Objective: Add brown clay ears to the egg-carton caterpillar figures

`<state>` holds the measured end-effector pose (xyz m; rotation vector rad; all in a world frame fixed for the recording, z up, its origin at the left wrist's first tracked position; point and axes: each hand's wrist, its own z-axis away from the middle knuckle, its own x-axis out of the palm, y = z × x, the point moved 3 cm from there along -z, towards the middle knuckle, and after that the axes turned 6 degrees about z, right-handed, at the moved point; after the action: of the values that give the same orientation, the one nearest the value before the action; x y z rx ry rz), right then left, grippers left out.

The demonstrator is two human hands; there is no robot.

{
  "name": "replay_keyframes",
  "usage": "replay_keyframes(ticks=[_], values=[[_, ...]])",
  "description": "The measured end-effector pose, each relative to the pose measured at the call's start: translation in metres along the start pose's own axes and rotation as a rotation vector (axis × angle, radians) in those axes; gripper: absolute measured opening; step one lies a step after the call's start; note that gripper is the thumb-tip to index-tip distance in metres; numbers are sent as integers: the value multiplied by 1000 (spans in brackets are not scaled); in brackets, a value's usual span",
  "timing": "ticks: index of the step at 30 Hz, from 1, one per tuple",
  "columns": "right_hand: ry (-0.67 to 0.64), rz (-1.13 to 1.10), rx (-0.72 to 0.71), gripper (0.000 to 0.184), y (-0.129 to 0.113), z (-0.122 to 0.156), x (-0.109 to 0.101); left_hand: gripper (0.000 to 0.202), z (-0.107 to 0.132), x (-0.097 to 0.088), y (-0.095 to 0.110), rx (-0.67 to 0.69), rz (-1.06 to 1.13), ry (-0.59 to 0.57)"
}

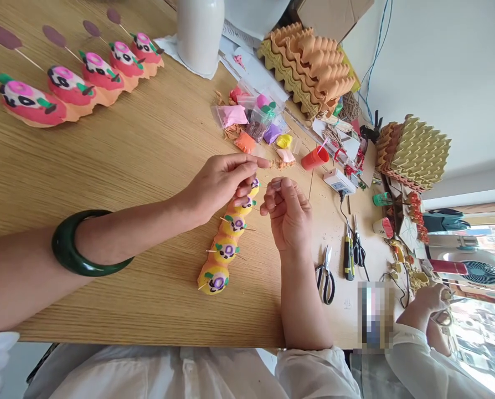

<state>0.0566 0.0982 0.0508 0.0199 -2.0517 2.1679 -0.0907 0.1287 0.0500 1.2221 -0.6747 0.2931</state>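
A row of yellow clay figures (226, 244) with purple, black and green details and thin sticks poking out lies on the wooden table (139, 160). My left hand (222, 180), with a green bangle (79, 244) on its wrist, hovers over the far end of the row. Its thumb and fingers are pinched together, and whatever is between them is too small to make out. My right hand (287, 216) is just beside it, its fingertips pinched on what looks like a thin stick (267, 187).
Pink clay figures on orange bases (81, 83) line the far left. Small bags of coloured clay (256, 119), a red cup (314, 158), a white jug (200, 33), scissors (326, 274), pliers (347, 257) and folded paper stacks (314, 61) are also on the table. Another person's hands (432, 299) work at the lower right.
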Motion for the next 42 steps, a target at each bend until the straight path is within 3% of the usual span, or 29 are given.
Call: replay_keyframes(ticks=[5, 10, 13, 18, 22, 25, 29, 32, 34, 37, 42], values=[[94, 192, -107, 26, 0, 2, -2, 18, 5, 5, -3, -94, -24, -65], [197, 694, -556, 17, -6, 13, -2, 29, 12, 11, -1, -175, 17, -28], [181, 816, -667, 17, -7, 15, -4, 34, 12, 13, -3, -256, 110, -33], [38, 854, -622, 21, -8, 6, -10, 32, 6, 9, -3, -257, 143, 4], [22, 851, -616, 21, -12, 6, -11, 38, 9, 10, -2, -242, 55, -31], [104, 788, -582, 16, -12, 8, -12, 28, 8, 9, 1, -205, 29, -35], [272, 575, -458, 17, 7, -3, -24, 29, -8, -9, 9, -4, -24, 107], [354, 378, -345, 34, 32, -18, -36, 26, -24, -33, 10, 121, -44, 272], [369, 331, -266, 47, 48, -27, -42, 17, -33, -47, 5, 94, -71, 307], [357, 244, -160, 45, 66, -38, -46, 8, -40, -57, -8, 20, -179, 232], [341, 209, -131, 40, 75, -46, -42, 27, -42, -53, -17, 58, -611, 90]])
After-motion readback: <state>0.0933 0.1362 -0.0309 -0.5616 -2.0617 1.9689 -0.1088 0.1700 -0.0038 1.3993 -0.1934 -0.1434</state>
